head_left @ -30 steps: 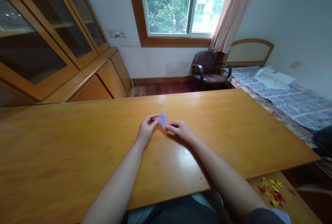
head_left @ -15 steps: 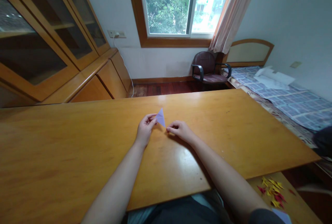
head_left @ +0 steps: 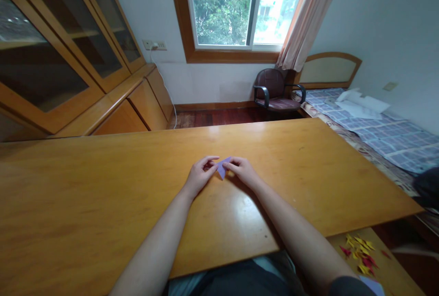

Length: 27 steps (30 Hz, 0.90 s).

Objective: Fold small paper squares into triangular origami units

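Note:
A small piece of folded purple paper (head_left: 223, 168) is between my two hands, just above the wooden table (head_left: 113, 195). Its lower corner points down toward me. My left hand (head_left: 201, 173) pinches its left edge between thumb and fingers, with the index finger stretched out above. On the other side, my right hand (head_left: 241, 168) grips the right part, its thumb lying over the paper. The fingertips hide some of the folds.
Several small yellow and red folded paper pieces (head_left: 360, 252) lie on a lower surface at the right, with purple paper (head_left: 372, 285) nearby. Beyond the table are an office chair (head_left: 272, 89), a bed (head_left: 387, 131) and a glass-door cabinet (head_left: 99, 99).
The purple paper has moved slightly right and down and turned, its lower corner now toward me. My right hand, apart from it before, has taken hold of it.

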Tool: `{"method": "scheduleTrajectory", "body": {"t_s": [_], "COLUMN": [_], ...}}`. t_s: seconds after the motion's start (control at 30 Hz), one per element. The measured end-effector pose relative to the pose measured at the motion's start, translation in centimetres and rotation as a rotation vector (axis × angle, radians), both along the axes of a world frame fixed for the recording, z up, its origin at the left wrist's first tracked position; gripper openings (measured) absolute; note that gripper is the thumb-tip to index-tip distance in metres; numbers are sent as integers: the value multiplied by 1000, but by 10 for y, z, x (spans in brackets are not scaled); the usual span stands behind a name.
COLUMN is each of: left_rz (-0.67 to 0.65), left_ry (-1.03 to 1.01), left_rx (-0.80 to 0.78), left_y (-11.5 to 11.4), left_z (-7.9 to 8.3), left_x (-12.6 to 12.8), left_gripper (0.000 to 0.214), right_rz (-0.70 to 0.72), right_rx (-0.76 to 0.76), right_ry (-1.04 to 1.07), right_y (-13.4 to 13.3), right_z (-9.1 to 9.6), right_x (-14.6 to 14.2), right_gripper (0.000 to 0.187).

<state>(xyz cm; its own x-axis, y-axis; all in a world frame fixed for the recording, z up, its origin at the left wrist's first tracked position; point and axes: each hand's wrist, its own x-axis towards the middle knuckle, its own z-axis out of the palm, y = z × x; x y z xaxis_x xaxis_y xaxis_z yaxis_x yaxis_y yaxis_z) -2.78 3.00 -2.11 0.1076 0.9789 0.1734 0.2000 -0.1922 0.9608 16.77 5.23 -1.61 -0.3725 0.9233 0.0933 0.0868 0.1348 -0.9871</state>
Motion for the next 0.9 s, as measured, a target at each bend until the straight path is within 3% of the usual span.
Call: {"method": "scheduleTrajectory", "body": {"t_s": [0.47, 0.77, 0.9], "left_rz": [101, 8, 28], "left_ry": [-53, 97, 97], "left_rx": [8, 90, 90], "left_y": [2, -4, -4], "left_z": [-2, 6, 5], "left_x": [-2, 2, 2], "left_gripper": [31, 27, 23], "right_rz": [-38, -41, -30], "right_rx": [-69, -82, -62], "right_ry": [120, 101, 50], "right_y": [4, 2, 1], "right_z": [-4, 1, 2], "right_x": [4, 2, 1], "right_gripper": [30, 32, 32]}}
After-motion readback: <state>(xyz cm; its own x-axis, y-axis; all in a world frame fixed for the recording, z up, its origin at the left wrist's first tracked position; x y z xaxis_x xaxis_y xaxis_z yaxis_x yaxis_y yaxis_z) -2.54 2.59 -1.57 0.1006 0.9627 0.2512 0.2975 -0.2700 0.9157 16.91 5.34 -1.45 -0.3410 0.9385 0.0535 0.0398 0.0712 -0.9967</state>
